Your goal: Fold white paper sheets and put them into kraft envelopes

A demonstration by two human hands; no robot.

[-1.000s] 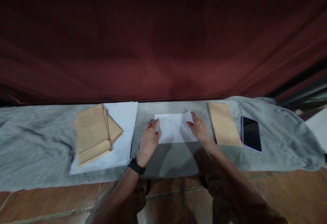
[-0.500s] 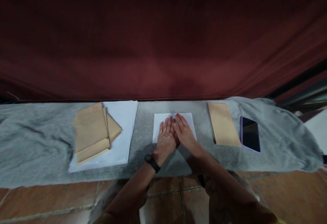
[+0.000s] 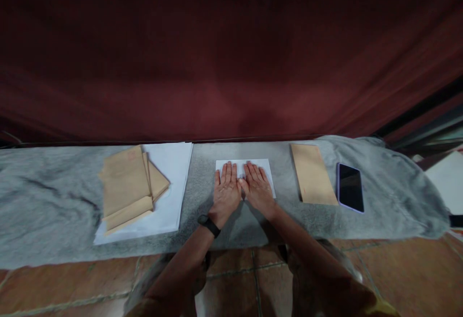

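A white sheet of paper (image 3: 268,166), which looks folded, lies on the grey cloth in front of me. My left hand (image 3: 226,186) rests flat on its left half, fingers stretched out and pointing away from me. On the right half my right hand (image 3: 257,186) lies flat too, its fingers slightly spread. The two thumbs meet near the middle of the paper. Most of the paper's near edge is hidden under my palms. A dark band is on my left wrist.
To the left, several brown envelopes (image 3: 125,179) lie on a stack of white paper (image 3: 177,177). On the right are a brown envelope (image 3: 314,174) and a phone (image 3: 350,187) in a purple case. Grey cloth (image 3: 54,211) covers the narrow surface; a dark red curtain (image 3: 217,100) hangs behind.
My hands, close together over the middle before, have moved apart to either side of the paper. My right hand has turned from tilted to flat, palm down.
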